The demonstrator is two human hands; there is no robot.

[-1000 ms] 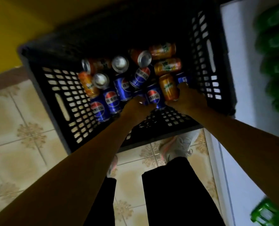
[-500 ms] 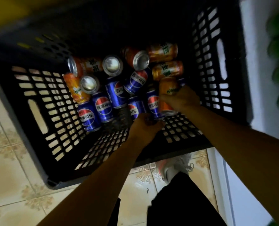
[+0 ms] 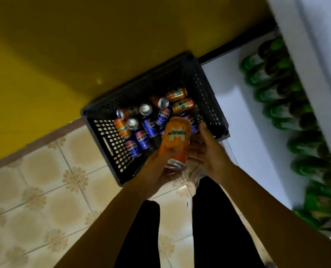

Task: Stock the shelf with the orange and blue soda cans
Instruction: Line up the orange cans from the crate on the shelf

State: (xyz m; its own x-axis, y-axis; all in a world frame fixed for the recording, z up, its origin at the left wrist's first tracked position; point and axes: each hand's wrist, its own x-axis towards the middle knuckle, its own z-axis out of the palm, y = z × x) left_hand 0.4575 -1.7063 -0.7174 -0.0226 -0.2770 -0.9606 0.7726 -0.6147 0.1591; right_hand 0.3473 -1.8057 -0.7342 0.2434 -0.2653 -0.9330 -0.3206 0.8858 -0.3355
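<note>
My left hand point(image 3: 156, 176) grips the Mirinda can point(image 3: 175, 140) by its lower end, fingers curled round it, above the near right corner of the crate point(image 3: 106, 136). "MIRINDA" reads in green across the orange label. My right hand point(image 3: 207, 153) is just right of the can, fingers straight and apart; I cannot tell whether they touch it. In the crate lie blue cans point(image 3: 142, 138) with red, white and blue roundels and Chinese writing, and orange cans point(image 3: 183, 105) toward its far side. The crate sits on a beige patterned tile floor point(image 3: 44, 190) against a yellow wall point(image 3: 83, 45). Right of the crate is a white shelf point(image 3: 238, 113) with green bottles point(image 3: 271, 93).
</note>
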